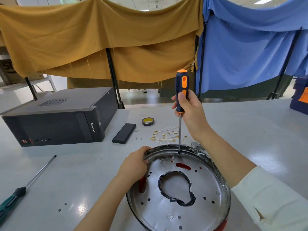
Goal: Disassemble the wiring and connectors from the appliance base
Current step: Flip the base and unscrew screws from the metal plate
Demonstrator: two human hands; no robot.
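A black computer case [55, 120] lying on the grey surface [241, 124] reads "lenovo". The round metal appliance base [180, 189] sits at the near edge. The left hand [135, 165] curls its grip over the base's far-left rim. The right hand [188, 107], raised above, clamps an upright orange-black screwdriver [180, 97], tip on a screw inside the base's far rim. Loose wires with brass connectors [166, 135] lie just beyond.

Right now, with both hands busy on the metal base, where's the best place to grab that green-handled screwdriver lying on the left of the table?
Take the green and black handled screwdriver by its thick handle, at the near-left end, coming down from above. It lies flat on the grey table with bare surface beside it, and the thin steel shaft pointing away offers a poorer hold.
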